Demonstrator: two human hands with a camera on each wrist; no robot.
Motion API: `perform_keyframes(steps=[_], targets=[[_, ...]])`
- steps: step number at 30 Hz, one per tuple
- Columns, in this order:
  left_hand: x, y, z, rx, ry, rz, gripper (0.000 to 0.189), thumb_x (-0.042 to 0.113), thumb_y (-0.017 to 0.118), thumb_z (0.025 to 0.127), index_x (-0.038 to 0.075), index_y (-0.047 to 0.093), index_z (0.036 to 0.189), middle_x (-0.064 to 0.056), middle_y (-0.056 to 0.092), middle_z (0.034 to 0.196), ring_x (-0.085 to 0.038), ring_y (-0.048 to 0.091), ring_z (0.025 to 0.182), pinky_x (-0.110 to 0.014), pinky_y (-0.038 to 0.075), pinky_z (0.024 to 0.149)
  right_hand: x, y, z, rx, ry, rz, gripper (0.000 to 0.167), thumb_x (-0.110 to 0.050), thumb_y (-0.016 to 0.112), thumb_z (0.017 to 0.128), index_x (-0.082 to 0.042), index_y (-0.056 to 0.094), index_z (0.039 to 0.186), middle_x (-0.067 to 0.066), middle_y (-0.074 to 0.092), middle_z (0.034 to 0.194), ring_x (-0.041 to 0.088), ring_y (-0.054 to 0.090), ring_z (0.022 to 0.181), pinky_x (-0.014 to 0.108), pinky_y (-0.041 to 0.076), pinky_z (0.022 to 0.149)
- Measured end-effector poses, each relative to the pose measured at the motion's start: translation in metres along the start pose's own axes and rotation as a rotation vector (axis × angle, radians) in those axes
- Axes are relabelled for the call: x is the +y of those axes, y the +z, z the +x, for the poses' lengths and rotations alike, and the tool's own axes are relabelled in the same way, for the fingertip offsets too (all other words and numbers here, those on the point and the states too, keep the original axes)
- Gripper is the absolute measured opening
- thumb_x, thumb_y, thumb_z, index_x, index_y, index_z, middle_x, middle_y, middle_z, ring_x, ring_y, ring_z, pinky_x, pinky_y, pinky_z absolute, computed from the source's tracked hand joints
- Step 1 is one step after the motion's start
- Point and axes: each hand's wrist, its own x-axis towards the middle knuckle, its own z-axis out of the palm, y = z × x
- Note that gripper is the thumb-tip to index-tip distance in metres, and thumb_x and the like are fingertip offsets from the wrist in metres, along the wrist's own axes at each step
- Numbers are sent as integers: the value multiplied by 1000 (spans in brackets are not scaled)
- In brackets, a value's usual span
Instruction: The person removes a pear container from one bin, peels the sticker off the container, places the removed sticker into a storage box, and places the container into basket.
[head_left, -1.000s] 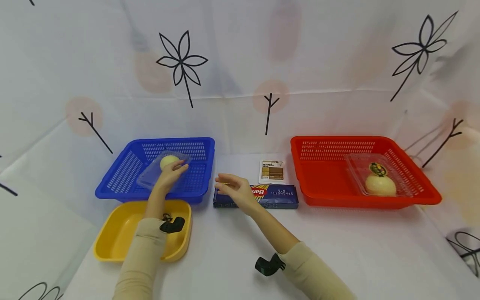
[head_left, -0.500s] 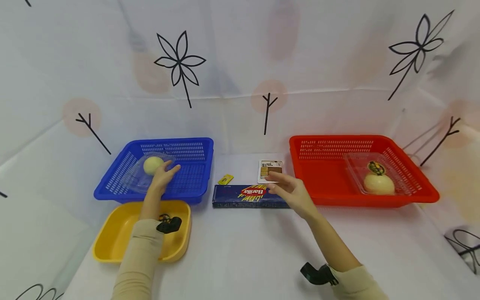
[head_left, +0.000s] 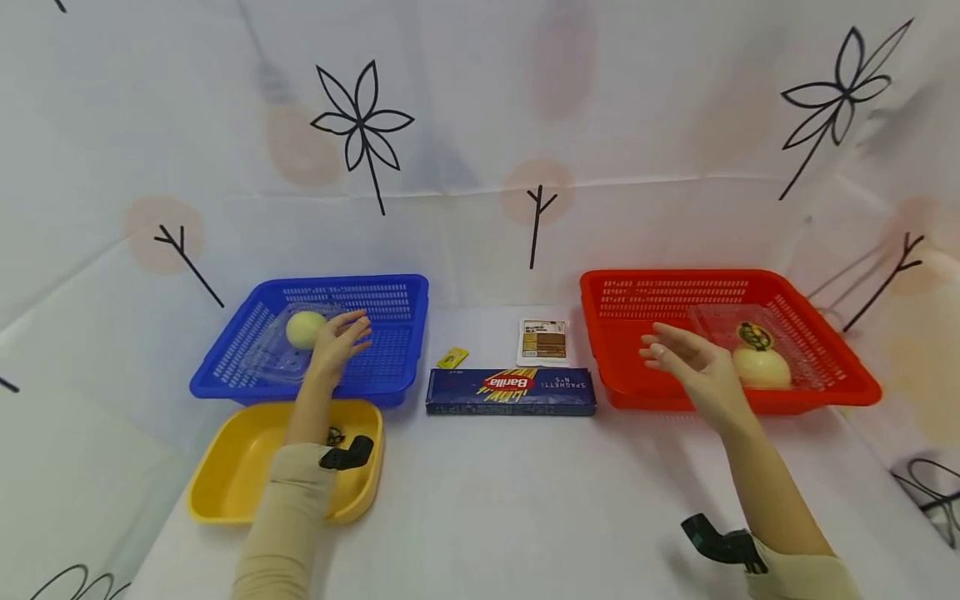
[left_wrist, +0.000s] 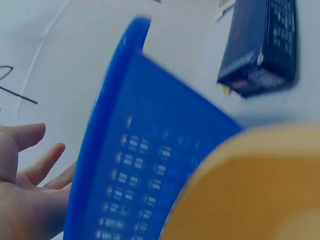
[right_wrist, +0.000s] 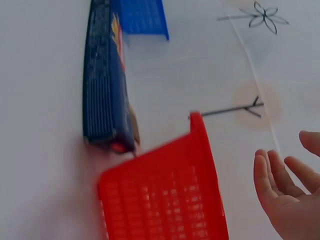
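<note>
Over the blue basket (head_left: 397, 333), my left hand (head_left: 333, 346) is open, fingers pointing away and to the right. Just left of it in the basket lies a clear plastic container (head_left: 273, 354) with a pale, round ball-like thing (head_left: 303, 331) in it. My right hand (head_left: 705, 375) is open over the red basket (head_left: 622, 354), palm turned inward. Behind it sits a similar clear container (head_left: 727, 321) with a pale round thing (head_left: 765, 371) and a dark sticker. In the wrist views, both left fingers (left_wrist: 37, 172) and right fingers (right_wrist: 275, 175) are apart from any object.
Between the baskets lies a blue Barilla spaghetti box (head_left: 510, 393). Behind it are a brown-and-white packet (head_left: 543, 342) and a small yellow packet (head_left: 453, 358). A yellow basin (head_left: 217, 492) stands in front of the blue basket, partly under my left forearm.
My right hand has swung right, from over the spaghetti box to the red basket. The container in the blue basket shifted left and lies still; my left hand has moved slightly right of it.
</note>
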Motion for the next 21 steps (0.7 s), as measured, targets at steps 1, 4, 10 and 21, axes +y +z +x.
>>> perform_keyframes(steps=[1, 4, 10, 21], targets=[[1, 3, 0, 3, 8, -36, 50, 15, 47, 99, -6, 31, 142, -27, 35, 142, -38, 37, 131, -41, 40, 103, 2, -6, 0, 17, 4, 2, 41, -11, 55, 95, -3, 50, 134, -12, 66, 109, 4, 66, 90, 11, 49, 79], [2, 15, -3, 9, 33, -101, 48, 14, 47, 99, -7, 35, 140, -29, 38, 140, -38, 41, 128, -38, 44, 99, 8, -23, 0, 38, 33, 24, 41, -11, 56, 94, -3, 49, 135, -17, 65, 106, 3, 66, 88, 9, 47, 79], [6, 37, -8, -6, 75, -176, 44, 14, 48, 99, -9, 40, 136, -28, 45, 135, -36, 46, 125, -38, 46, 96, 19, -56, 1, 79, 174, -82, 46, -24, 56, 95, -10, 47, 138, -24, 64, 100, -4, 65, 85, 10, 50, 71], [19, 92, -12, -98, 131, -221, 37, 10, 51, 97, -7, 48, 130, -28, 50, 130, -38, 50, 121, -43, 47, 94, 40, -109, 7, 56, 313, -240, 58, -33, 55, 95, -15, 35, 146, -30, 47, 98, -14, 54, 78, 10, 50, 64]])
